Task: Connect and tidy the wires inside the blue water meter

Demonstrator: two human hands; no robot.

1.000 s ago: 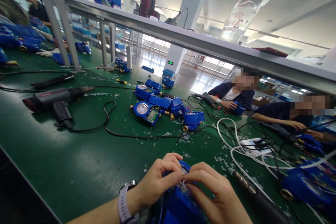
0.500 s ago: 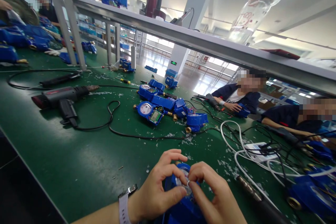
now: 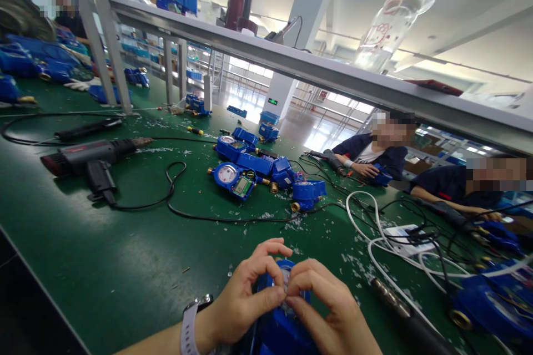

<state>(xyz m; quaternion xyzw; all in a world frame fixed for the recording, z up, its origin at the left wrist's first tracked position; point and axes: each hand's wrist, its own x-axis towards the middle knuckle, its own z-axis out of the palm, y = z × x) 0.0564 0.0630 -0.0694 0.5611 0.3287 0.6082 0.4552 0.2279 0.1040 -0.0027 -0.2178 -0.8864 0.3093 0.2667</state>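
A blue water meter with a round dial lies at the bottom middle, partly hidden under both hands. Over its dial my left hand is closed in a pinch of thumb and index finger, the other fingers lifted. Opposite it, my right hand pinches too, its fingertips meeting those of the left. What sits between the fingertips is too small and covered to make out.
Several blue meters are grouped mid-table. A heat gun lies left with its black cable. White cables, a dark tool with a metal tip and another meter are right. Two co-workers sit beyond. A shelf spans above.
The fingertips of both hands have come together over the dial. A small whitish bit seen between them before is now covered. The whole view has shifted slightly.
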